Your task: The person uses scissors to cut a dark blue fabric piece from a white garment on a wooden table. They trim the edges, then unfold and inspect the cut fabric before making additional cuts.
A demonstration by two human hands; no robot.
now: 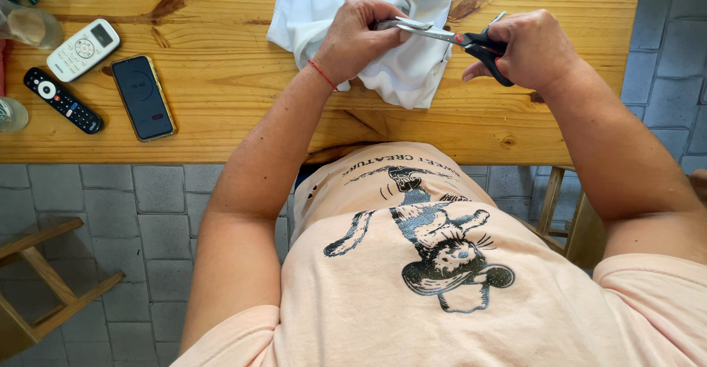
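Head view, desk: we see a wooden desk [221, 72] with knots in the planks, its near edge running across the middle of the picture above a grey tiled floor [147, 212].

Head view, white cloth: a crumpled white cloth [412, 65] lies on the desk at top centre, hanging a little toward the near edge.

Head view, left hand: our left hand [357, 39], a red thread at the wrist, rests on the cloth; its grip is closed, the fingers pinching a fold of the fabric up to the blades.

Head view, right hand: our right hand [534, 50] sits just right of the cloth; its grip is closed round the black handles of the scissors [449, 37].

Head view, scissors: the metal blades stand slightly parted and point left, their tips at the fingers of the left hand, over the cloth.

Head view, left of the desk: a dark phone [143, 98] lies face up, beside it a black remote [62, 100] and a white remote [83, 49]; all three are well apart from the cloth.

Head view, foreground: a peach shirt [412, 278] with a dark printed figure fills the lower picture; a wooden stool [44, 286] stands at lower left.
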